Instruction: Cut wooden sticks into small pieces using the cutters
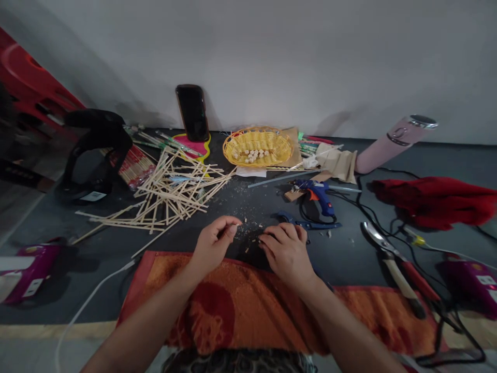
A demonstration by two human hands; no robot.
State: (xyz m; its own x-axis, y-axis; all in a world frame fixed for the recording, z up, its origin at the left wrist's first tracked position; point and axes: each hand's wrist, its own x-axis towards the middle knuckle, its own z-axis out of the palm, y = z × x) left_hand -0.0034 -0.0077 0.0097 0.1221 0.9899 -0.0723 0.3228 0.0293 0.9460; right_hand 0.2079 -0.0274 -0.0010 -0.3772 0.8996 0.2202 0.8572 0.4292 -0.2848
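My left hand is closed in a pinch above the dark table; a tiny pale bit shows at its fingertips, too small to name. To its right, my right hand is low over the tabletop with fingers bent and their tips together; what they hold, if anything, is hidden. Short cut stick pieces and fine crumbs lie between and beyond the hands. Just past the right hand is a blue-handled tool, partly covered. A yellow woven basket farther back contains several small pale pieces.
Left of centre is a loose pile of thin wooden sticks. A blue glue gun, pruning shears, a red cloth and a pink flask stand or lie rightward. A phone leans on the wall. An orange towel covers the near edge.
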